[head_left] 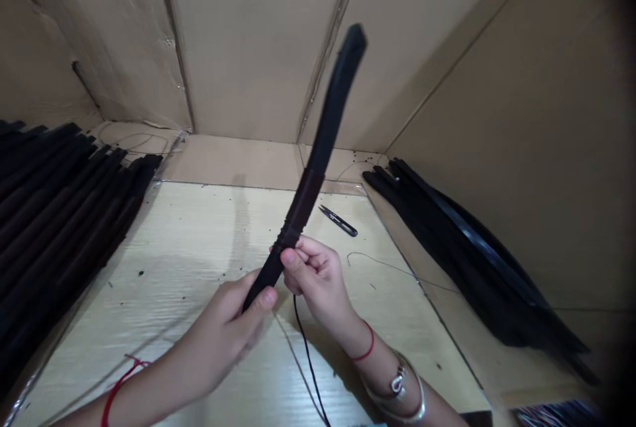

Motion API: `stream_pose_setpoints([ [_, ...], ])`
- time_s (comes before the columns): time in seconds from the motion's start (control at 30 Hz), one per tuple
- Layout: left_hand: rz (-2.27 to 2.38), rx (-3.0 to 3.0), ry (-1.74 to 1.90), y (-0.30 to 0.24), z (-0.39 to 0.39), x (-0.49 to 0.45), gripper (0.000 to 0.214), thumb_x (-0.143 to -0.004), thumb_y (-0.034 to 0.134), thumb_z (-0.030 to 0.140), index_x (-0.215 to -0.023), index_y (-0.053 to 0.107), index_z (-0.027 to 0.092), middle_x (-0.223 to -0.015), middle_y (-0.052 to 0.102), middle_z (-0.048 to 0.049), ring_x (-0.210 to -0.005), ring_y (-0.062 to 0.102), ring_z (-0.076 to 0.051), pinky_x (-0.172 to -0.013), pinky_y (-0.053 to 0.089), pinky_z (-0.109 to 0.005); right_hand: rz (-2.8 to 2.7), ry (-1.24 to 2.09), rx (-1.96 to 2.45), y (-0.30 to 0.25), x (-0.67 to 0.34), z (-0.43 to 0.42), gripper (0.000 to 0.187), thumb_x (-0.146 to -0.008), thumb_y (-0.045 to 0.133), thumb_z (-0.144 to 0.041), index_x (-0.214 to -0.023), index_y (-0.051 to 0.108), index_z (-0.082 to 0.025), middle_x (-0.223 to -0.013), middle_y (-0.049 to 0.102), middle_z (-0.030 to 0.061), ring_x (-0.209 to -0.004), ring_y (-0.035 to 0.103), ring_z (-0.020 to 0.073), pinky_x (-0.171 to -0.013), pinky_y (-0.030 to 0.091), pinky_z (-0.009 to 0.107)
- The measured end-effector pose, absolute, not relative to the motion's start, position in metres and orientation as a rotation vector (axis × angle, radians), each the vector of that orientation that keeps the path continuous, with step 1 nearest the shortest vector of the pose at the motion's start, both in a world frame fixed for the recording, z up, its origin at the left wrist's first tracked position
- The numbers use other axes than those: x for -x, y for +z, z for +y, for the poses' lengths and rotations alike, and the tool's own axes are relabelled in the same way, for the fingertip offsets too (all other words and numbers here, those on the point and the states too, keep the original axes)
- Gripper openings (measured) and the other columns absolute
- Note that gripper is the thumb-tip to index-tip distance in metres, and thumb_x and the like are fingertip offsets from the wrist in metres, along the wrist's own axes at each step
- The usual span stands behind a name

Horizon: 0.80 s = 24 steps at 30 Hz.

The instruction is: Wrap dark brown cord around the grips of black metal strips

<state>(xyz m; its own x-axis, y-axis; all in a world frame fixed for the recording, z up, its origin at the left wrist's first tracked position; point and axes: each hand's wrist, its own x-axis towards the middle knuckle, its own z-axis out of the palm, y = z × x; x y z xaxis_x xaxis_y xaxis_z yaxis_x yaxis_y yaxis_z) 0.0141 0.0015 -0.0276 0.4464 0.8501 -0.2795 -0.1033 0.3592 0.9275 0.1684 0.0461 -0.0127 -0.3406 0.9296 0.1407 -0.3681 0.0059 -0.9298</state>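
Grip matters most here, as I judge it: my right hand pinches the curved black rod between thumb and fingers, right at the lower edge of the dark wrapped band, where a firm pinch should best stop the turns from slackening. My left hand is closed around the rod's lower end, steadying it from below. Neither hand is open. The rod stands tilted up in front of me, its free tip pointing toward the far wall and well clear of everything around it. A thin black cord hangs from near my right fingers down past the bottom of the view, and holding it straight and clear of my wrist looks like the tidiest way to handle it.

I am working inside a cardboard box, its creased brown walls rising around a pale wood-grain board. On my left lies a stacked row of black rods, their ends all pointing the same way. On my right, a second bundle of black rods leans beside the box wall, its curves lying together. Thread snips sit on the board just beyond the rod, within easy reach, and a loose dark thread trails across the board to their right. Something striped sits in the lower right corner — too dark and cut off to tell what.
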Motion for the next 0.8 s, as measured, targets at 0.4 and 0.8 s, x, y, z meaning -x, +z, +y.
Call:
stream_pose_setpoints([
  [0.4, 0.813, -0.949, 0.590, -0.013, 0.011, -0.002, 0.052, -0.086, 0.041, 0.070, -0.071, 0.041, 0.021, -0.038, 0.031, 0.0089, -0.031, 0.025, -0.006, -0.031, 0.022, -0.015, -1.187, 1.701, 0.601, -0.014, -0.170, 0.046, 0.032, -0.084, 0.069, -0.044, -0.094, 0.066, -0.014, -0.050, 0.026, -0.0102, -0.040, 0.016, 0.0030, -0.038, 0.013, 0.018],
  [0.8, 0.794, -1.028, 0.565, -0.019, 0.010, -0.006, 0.059, -0.082, 0.035, 0.079, -0.078, 0.045, 0.020, -0.041, 0.039, 0.0069, -0.033, 0.034, -0.009, -0.036, 0.031, -0.019, -1.201, 1.592, 0.673, -0.017, -0.168, 0.044, 0.030, -0.087, 0.067, -0.042, -0.079, 0.060, -0.014, -0.048, 0.027, -0.0099, -0.040, 0.018, 0.0026, -0.038, 0.015, 0.018],
])
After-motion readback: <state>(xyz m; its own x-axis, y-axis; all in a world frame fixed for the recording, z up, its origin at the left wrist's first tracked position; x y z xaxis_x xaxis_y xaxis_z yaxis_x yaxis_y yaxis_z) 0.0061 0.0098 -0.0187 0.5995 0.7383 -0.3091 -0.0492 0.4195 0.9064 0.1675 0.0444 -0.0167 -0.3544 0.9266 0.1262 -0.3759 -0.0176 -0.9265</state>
